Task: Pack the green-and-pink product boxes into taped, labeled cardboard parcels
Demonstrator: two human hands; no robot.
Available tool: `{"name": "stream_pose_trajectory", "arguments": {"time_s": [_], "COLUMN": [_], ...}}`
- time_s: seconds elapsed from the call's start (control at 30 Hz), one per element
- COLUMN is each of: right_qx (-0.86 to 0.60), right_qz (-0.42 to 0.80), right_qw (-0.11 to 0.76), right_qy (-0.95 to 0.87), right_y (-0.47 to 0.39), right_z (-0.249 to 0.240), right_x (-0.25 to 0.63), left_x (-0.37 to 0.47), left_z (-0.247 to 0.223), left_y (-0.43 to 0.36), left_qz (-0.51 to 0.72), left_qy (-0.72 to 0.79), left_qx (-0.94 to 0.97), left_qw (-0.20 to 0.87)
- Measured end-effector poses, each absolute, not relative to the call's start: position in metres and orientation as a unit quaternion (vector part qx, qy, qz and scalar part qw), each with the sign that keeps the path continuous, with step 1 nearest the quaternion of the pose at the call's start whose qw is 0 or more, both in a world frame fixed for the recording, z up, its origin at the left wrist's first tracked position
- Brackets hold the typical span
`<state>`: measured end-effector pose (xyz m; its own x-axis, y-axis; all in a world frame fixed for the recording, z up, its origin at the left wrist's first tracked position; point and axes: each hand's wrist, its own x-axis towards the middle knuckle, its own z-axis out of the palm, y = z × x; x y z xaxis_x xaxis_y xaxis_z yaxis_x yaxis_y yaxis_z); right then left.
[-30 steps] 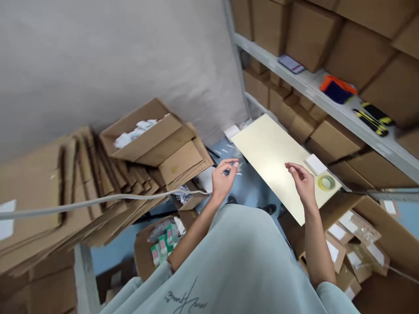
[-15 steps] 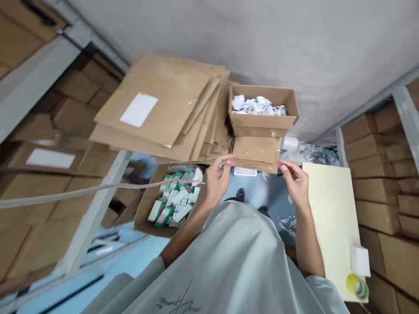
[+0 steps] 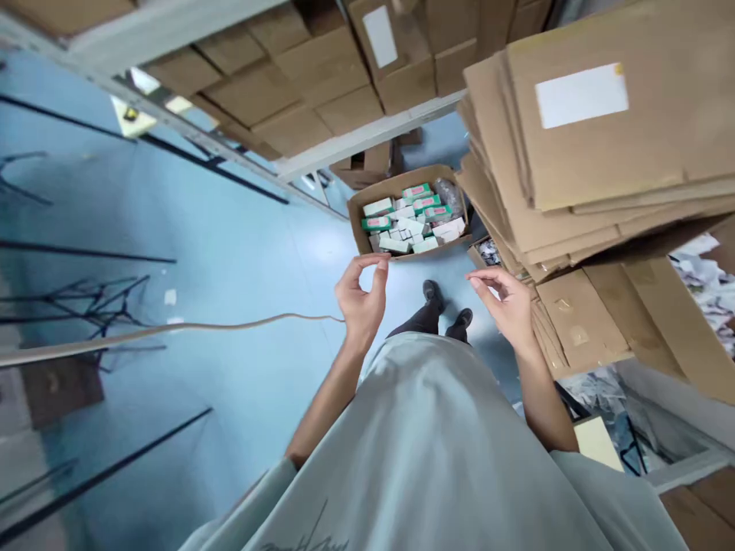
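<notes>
My left hand (image 3: 361,298) is raised in front of me, thumb and fingertips brought together in a pinch. Anything between them is too small or hidden to make out. Just beyond its fingertips, on the floor, stands an open cardboard box (image 3: 360,205) holding several small white and green cartons (image 3: 425,203). To the right, my right hand (image 3: 505,302) pinches in the same way, and what it may hold cannot be made out. It is close to the flattened cardboard (image 3: 583,317) stacked beside it. A gap separates the two hands.
Large flattened cartons (image 3: 625,145) are piled at upper right, beside a box of crumpled white paper (image 3: 703,275). Shelving with brown boxes (image 3: 310,69) runs along the top. Black metal bars (image 3: 109,478) lie on the blue floor (image 3: 241,390) at left. A cable (image 3: 200,327) extends leftward.
My view has swung left, so the cardboard stack and paper box now appear on the right. Both hands keep their pinched pose, now over the floor near the carton-filled box.
</notes>
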<state>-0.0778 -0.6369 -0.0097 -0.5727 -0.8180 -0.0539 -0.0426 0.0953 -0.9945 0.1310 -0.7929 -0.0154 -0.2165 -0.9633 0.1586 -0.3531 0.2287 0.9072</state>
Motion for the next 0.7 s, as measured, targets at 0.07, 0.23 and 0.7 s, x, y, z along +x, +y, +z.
{"name": "stream_pose_trajectory", "arguments": {"time_s": [0.07, 0.23, 0.7], "right_qx": [-0.338, -0.345, -0.312], "right_qz": [-0.572, -0.526, -0.334], "right_qw": [0.365, 0.412, 0.516], "right_qy": [0.652, 0.659, 0.724], "right_y": [-0.672, -0.775, -1.032], "right_z": [-0.025, -0.075, -0.392], "right_x": [-0.067, -0.041, 0.013], "left_x": [0.151, 0.182, 0.23], "left_z": [-0.025, -0.058, -0.329], "left_y": [-0.806, -0.863, -1.094], "left_qz": [-0.372, -0.366, -0.435], "left_qy": [-0.646, -0.585, -0.506], "left_qx": [0.526, 0.584, 0.713], "left_qw": [0.41, 0.427, 0.216]}}
